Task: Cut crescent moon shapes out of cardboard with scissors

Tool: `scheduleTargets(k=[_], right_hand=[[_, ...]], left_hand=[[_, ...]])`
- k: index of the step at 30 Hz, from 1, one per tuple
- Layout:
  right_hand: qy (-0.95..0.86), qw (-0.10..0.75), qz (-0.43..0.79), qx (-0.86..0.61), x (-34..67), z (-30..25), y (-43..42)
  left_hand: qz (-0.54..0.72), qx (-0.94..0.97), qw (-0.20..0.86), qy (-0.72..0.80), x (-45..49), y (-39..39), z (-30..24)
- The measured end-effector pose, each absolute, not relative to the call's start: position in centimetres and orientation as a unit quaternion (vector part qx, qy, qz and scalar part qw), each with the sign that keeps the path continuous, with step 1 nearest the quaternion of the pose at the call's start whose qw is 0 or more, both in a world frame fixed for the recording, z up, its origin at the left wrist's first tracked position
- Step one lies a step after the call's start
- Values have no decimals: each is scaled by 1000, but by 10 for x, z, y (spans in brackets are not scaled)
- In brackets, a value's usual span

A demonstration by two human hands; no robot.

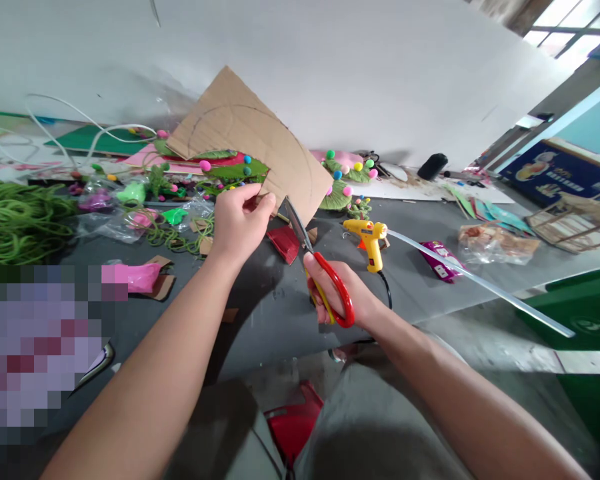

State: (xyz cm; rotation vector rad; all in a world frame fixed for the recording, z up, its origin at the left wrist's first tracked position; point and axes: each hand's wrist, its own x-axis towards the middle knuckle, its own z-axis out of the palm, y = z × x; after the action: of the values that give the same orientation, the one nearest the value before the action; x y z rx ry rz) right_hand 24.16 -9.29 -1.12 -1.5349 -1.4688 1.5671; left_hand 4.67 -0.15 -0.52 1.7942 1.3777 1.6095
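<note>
My left hand (pixel 243 217) pinches the lower edge of a brown cardboard sheet (pixel 260 130), holding it up above the table. A curved pencil line runs across the sheet, and a piece is cut out of its lower left side. In my right hand (pixel 343 290) is a pair of scissors (pixel 336 287) with red and yellow handles. Their blades point up and away from me and meet the sheet's lower edge, close to my left fingertips. How far the blades are apart is hard to make out. A red folded packet (pixel 283 244) lies beneath the blades.
A yellow glue gun (pixel 367 240) with a long glue stick lies right of my hands, near a purple packet (pixel 440 260). Green cord (pixel 20 217) is heaped at far left. Pompom-trimmed green leaves (pixel 339 195) and bagged pompoms lie behind. A green bin (pixel 575 307) stands right.
</note>
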Motion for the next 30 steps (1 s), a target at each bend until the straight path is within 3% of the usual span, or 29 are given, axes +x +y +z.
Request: scheduleTargets(k=[30], right_hand=[[-537,219,582,-570,247,2,-95]], left_hand=[[589,616,196,485,46,1,-9]])
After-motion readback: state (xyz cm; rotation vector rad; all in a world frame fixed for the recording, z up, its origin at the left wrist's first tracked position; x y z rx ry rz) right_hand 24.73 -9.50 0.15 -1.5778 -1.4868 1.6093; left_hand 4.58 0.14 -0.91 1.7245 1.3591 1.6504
